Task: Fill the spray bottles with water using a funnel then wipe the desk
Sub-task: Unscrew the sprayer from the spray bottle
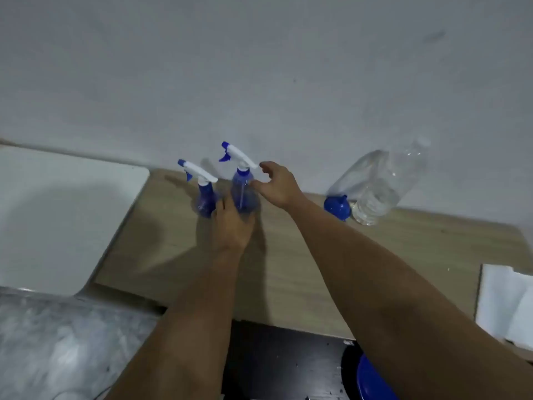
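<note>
At the right edge of the frame a white folded cloth [507, 307] is lying on the light wooden desk [302, 284]. In the centre, the left hand [232, 223] is gripping the base of the taller translucent blue spray bottle with a white trigger head [241, 183]. The right hand [278, 183] is hovering beside its neck, fingers spread and holding nothing. A shorter blue spray bottle [203, 194] is standing just left. Farther right, a small blue funnel [339, 207] is sitting beside a clear plastic water bottle [377, 186], probably part full.

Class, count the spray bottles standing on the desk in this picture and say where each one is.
2. One spray bottle stands at the back of the desk near the wall; the other spray bottle is just right of it, held by the left hand. None seems hidden.
</note>
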